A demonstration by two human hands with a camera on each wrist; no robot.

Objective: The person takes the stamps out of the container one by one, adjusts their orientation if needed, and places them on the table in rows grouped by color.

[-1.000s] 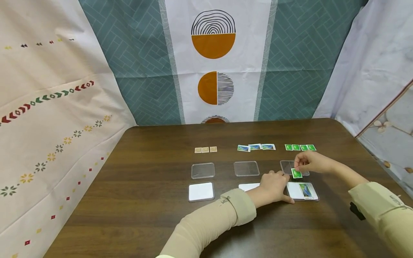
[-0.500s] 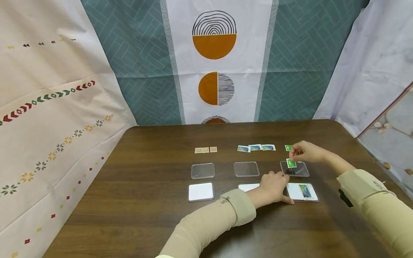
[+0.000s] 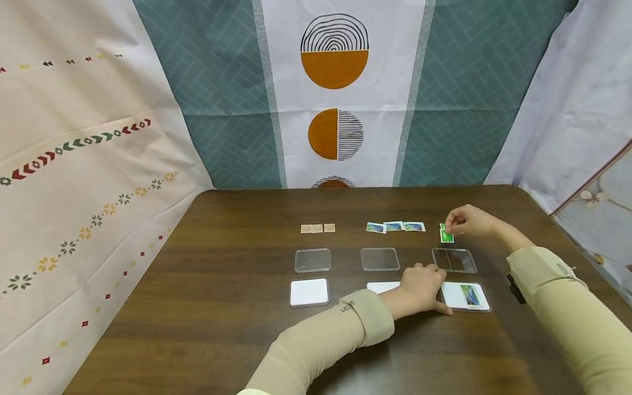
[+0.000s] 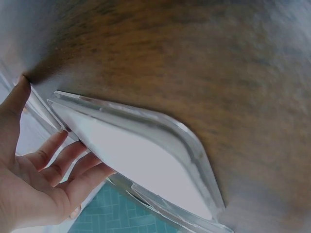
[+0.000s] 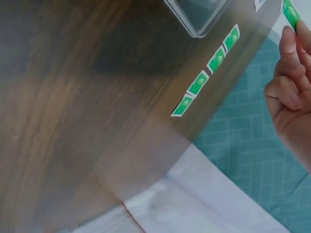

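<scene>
My right hand pinches a small green postage stamp by its edge, close in front of the row of green stamps. In the right wrist view the held stamp stands at the upper right. My left hand holds the left end of the right clear plastic case, thumb at its near edge, forefinger at its far edge. That case contains a white insert and a blue-green picture stamp. Behind the hand, a middle case with a white insert is partly hidden in the head view.
Clear lids lie in a row behind the cases. A left case has a plain white insert. Three tan stamps and three blue picture stamps lie farther back on the brown table.
My right hand has carried the green stamp away from me, from above the right lid to beside the green stamp row. The left hand has stayed on the case.
</scene>
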